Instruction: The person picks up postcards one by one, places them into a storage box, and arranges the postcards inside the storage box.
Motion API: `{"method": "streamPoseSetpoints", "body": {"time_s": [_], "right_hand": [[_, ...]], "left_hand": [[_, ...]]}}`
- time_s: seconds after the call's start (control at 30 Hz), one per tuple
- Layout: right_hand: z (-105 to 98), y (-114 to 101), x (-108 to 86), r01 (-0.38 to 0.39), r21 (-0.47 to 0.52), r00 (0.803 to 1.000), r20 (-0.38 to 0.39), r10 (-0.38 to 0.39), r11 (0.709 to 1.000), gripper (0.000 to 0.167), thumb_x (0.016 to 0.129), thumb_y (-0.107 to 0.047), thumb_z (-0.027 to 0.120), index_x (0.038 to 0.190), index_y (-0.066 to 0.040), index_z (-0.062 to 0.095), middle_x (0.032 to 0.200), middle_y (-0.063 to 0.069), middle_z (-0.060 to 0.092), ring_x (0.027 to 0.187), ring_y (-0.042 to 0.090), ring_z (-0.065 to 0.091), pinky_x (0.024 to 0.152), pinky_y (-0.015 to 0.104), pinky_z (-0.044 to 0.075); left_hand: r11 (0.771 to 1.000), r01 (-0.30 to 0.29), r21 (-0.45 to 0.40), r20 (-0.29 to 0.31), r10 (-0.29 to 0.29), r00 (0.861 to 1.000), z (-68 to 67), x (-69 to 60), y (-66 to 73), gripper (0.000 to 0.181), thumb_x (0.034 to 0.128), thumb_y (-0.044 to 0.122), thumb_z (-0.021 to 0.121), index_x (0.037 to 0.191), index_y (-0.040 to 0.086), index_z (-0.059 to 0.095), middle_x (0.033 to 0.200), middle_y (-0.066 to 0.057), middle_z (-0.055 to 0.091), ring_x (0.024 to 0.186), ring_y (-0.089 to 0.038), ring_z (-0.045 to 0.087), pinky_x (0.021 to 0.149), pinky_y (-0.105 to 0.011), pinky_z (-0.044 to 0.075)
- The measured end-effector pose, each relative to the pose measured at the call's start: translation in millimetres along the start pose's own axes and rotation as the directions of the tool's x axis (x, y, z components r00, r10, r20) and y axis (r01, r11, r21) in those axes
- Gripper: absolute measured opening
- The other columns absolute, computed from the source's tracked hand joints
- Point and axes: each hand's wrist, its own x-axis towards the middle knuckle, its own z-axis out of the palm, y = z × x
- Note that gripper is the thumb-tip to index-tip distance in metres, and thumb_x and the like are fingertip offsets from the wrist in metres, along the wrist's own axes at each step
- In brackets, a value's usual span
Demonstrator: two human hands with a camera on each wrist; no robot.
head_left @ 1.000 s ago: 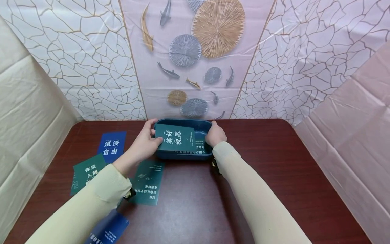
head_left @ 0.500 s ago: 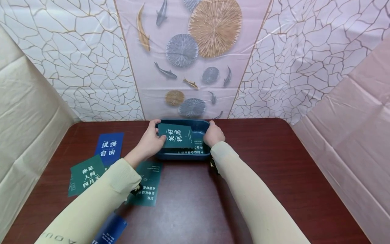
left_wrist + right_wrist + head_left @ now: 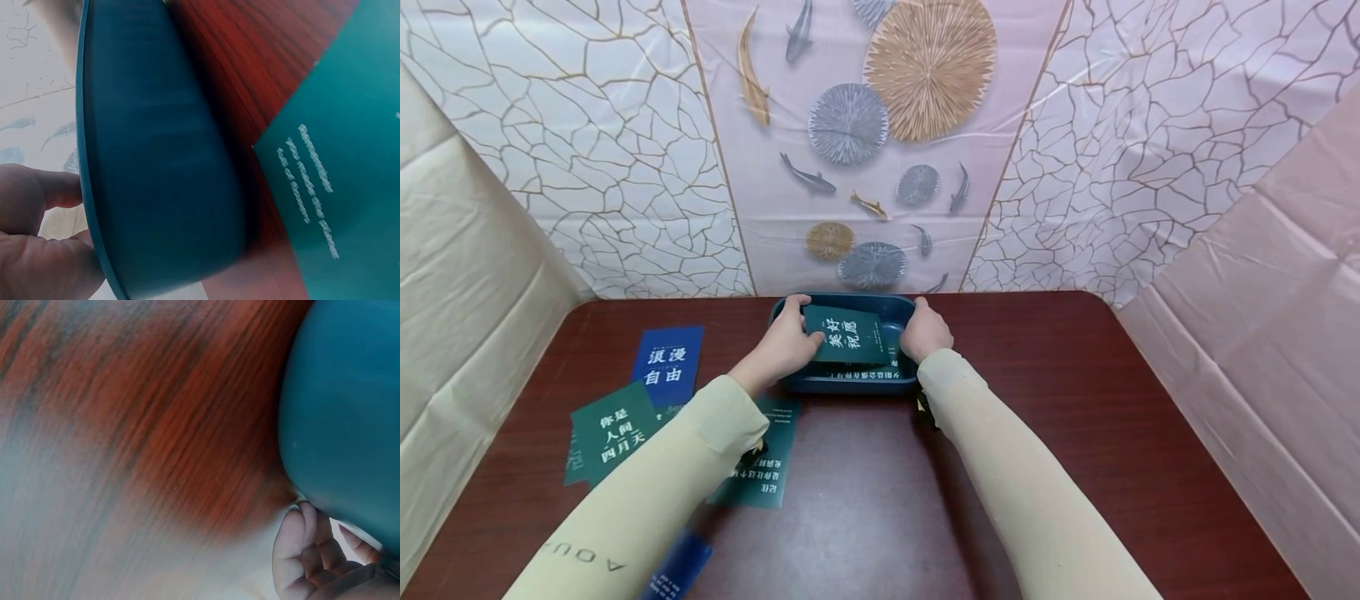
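Dark green card (image 3: 850, 340) sits in the pinch of the left hand (image 3: 784, 343), thumb over its left edge, white characters facing up; I see it at a slight tilt in the head view, within the blue-green tray (image 3: 850, 386). In the left wrist view the tray's wall hides those fingertips from me. The right hand (image 3: 927, 331) grasps the tray's right end, and in the right wrist view I find its fingers curled against the outside. Beneath the pinched card, a lower card (image 3: 883, 375) with white print shows inside the tray.

Outward from there, pale yellow sleeves (image 3: 1015, 450) run toward me, the left one lettered. Just below the tray, a loose green card (image 3: 771, 454) lies partly under the left forearm. Farther left, a lettered green card (image 3: 613, 425) overlaps a blue card (image 3: 668, 362), and a second blue card (image 3: 677, 567) pokes out near the bottom. All rest on the red-brown table (image 3: 1075, 433), before a fish-patterned backdrop (image 3: 865, 183).
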Motion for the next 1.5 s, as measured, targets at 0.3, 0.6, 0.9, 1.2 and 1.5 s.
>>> {"method": "streamPoseSetpoints", "body": {"time_s": [0.3,0.6,0.9,1.2,1.5], "right_hand": [[1,-1,-0.8,-0.001,-0.004,1.000,0.002,0.001,1.000,0.063,0.092,-0.014,0.064,0.146,-0.016,0.034,0.128,0.014,0.057,0.102,0.030,0.060,0.087,0.053,0.049],[1,-1,0.5,-0.003,-0.005,1.000,-0.008,0.003,1.000,0.060,0.092,-0.013,0.064,0.145,-0.015,0.036,0.127,0.014,0.057,0.101,0.030,0.060,0.088,0.054,0.049],[1,-1,0.5,-0.004,-0.011,1.000,-0.016,0.004,1.000,0.058,0.092,-0.013,0.064,0.143,-0.014,0.037,0.125,0.015,0.058,0.100,0.030,0.060,0.088,0.053,0.049],[0,-2,-0.1,0.001,-0.007,1.000,-0.010,-0.001,1.000,0.059,0.092,-0.013,0.064,0.144,-0.015,0.037,0.125,0.015,0.058,0.100,0.031,0.060,0.087,0.053,0.049],[2,2,4.3,0.016,-0.010,1.000,0.010,-0.015,1.000,0.061,0.092,-0.013,0.063,0.147,-0.017,0.035,0.127,0.014,0.057,0.099,0.030,0.060,0.085,0.052,0.050]], "left_hand": [[0.984,-0.005,0.179,0.050,-0.004,0.999,10.1,14.6,-0.9,0.066,0.0923,0.016,0.065,0.146,0.005,0.027,0.134,-0.021,0.045,0.118,-0.031,0.047,0.097,-0.046,0.041],[0.943,-0.010,0.332,0.072,-0.015,0.997,17.0,17.6,-2.8,0.067,0.0891,0.015,0.068,0.143,0.002,0.030,0.136,-0.028,0.027,0.110,-0.032,0.050,0.094,-0.044,0.044],[0.938,-0.005,0.348,0.072,-0.021,0.997,16.6,16.7,-2.3,0.066,0.0894,0.015,0.068,0.142,0.001,0.032,0.142,-0.029,0.018,0.110,-0.032,0.051,0.093,-0.044,0.045],[0.943,0.015,0.333,0.064,-0.039,0.997,16.9,13.4,-0.6,0.065,0.0886,0.013,0.068,0.142,0.001,0.032,0.142,-0.028,0.018,0.109,-0.033,0.051,0.092,-0.044,0.045],[0.939,-0.001,0.345,0.076,-0.026,0.997,20.0,16.3,-7.6,0.067,0.0886,0.016,0.068,0.143,0.000,0.032,0.141,-0.028,0.020,0.108,-0.032,0.053,0.091,-0.043,0.045]]}}
